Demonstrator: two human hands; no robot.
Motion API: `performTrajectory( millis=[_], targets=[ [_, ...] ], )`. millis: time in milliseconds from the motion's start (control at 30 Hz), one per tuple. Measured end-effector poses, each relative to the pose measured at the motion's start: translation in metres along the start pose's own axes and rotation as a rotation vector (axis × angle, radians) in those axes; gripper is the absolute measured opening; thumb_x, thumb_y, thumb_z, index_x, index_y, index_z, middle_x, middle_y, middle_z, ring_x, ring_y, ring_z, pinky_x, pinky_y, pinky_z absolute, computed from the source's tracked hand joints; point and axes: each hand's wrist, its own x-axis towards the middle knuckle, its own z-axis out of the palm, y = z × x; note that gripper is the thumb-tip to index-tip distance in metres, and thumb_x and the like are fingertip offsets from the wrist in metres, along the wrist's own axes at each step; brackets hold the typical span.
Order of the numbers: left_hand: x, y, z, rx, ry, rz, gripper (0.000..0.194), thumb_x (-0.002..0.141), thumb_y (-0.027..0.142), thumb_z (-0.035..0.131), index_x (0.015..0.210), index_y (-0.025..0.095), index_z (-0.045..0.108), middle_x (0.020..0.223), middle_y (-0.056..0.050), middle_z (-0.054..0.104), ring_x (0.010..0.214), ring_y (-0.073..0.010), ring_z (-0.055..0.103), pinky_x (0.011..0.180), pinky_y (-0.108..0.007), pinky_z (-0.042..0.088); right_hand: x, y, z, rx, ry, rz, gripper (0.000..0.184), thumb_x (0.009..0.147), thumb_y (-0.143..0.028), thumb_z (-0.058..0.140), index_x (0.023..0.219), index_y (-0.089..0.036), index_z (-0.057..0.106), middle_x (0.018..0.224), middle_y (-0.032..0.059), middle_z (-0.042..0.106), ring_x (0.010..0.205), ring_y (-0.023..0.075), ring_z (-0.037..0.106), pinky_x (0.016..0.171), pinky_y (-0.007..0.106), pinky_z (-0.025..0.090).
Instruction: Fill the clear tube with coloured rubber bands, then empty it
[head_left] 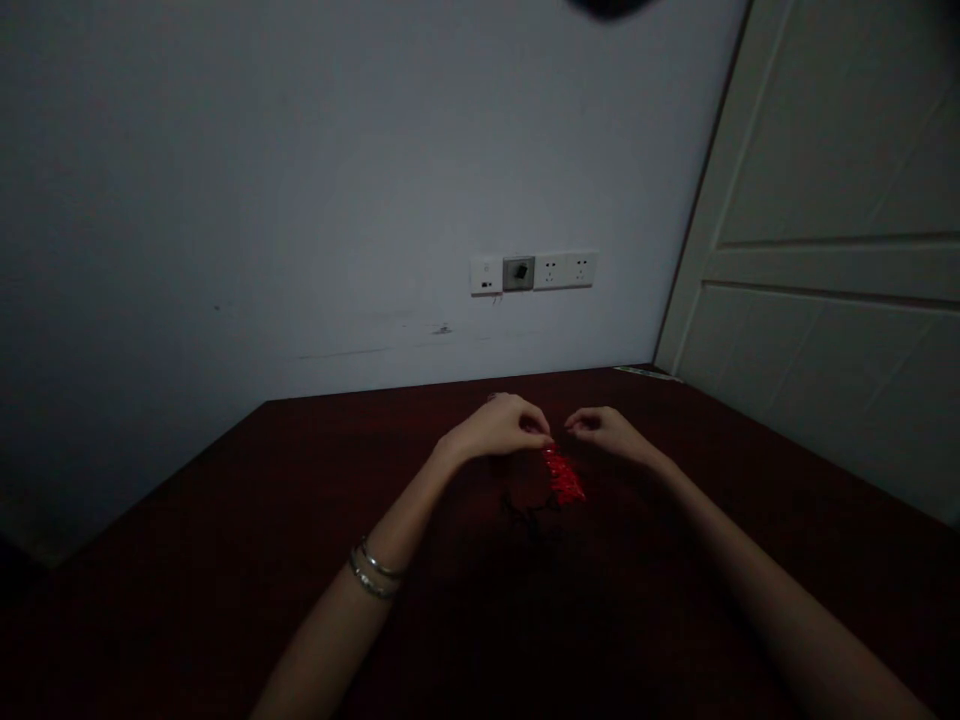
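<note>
Thumb and fingertips of my left hand (506,425) pinch the top end of a small shiny red piece (565,478). It glitters and slants down to the right; I cannot tell whether it is a packet, beads or tinsel. To its upper right is my right hand (609,432), apart from the left one. Its fingers are curled with the tips together, and whatever they may hold is too small to make out. Just below and left of the red piece lies a thin dark cord-like tangle (531,516), hard to see in the dim light.
Everything rests on a dark reddish-brown tabletop (247,520). Behind it rises a pale wall (315,180) with a row of sockets and switches (551,271). A white panelled door or cabinet front (817,330) borders the right side. A pale strip (646,373) lies at the far right corner.
</note>
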Motion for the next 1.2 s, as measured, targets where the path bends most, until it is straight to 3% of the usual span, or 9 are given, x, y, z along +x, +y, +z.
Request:
performTrajectory(
  millis=[133,333,600,967,1200],
  targets=[
    [-0.001,-0.005,0.042,0.176,-0.215,-0.06,0.015,0.072,0.025,0.059,0.079,0.015,0.068,0.073,-0.004,0.066,0.063,-0.0115,0.056,0.056,-0.021,0.037,-0.004,0.013,0.008,0.03,0.025,0.027,0.025,0.067,-0.028,0.055,0.082,-0.011,0.066,0.067,0.0032,0.062,0.06,0.0129,0.053,0.055,0.023,0.04],
    [-0.004,-0.028,0.074,0.293,-0.244,-0.137,0.027,0.068,0.043,0.063,0.08,0.019,0.069,0.076,-0.003,0.066,0.066,-0.0143,0.058,0.054,-0.021,0.037,-0.005,0.014,0.012,0.0,0.008,-0.003,0.026,0.067,-0.028,0.053,0.083,-0.011,0.066,0.069,0.0033,0.063,0.062,0.0132,0.054,0.057,0.023,0.041],
    [-0.004,-0.041,0.087,0.238,-0.178,-0.161,0.024,0.069,0.04,0.064,0.083,0.021,0.067,0.08,-0.001,0.066,0.071,-0.0131,0.059,0.052,-0.019,0.034,-0.009,0.006,0.011,-0.039,0.059,-0.035,0.024,0.069,-0.025,0.051,0.081,-0.012,0.066,0.073,0.0048,0.064,0.066,0.0148,0.056,0.06,0.024,0.043],
    [-0.005,-0.051,0.086,0.1,-0.216,-0.06,0.016,0.071,0.013,0.055,0.08,0.013,0.068,0.079,-0.003,0.066,0.068,-0.01,0.058,0.059,-0.016,0.039,-0.011,0.007,0.006,-0.09,0.114,-0.046,0.024,0.071,-0.028,0.05,0.081,-0.013,0.066,0.079,0.0062,0.065,0.07,0.0163,0.057,0.064,0.026,0.044],
    [-0.005,-0.061,0.083,0.032,-0.258,-0.057,0.013,0.068,0.011,0.055,0.075,0.011,0.066,0.077,-0.004,0.064,0.065,-0.0093,0.056,0.057,-0.016,0.038,-0.013,0.005,0.004,-0.077,0.121,-0.015,0.025,0.07,-0.028,0.05,0.081,-0.013,0.066,0.074,0.0055,0.064,0.066,0.0159,0.056,0.06,0.026,0.043]
  ],
)
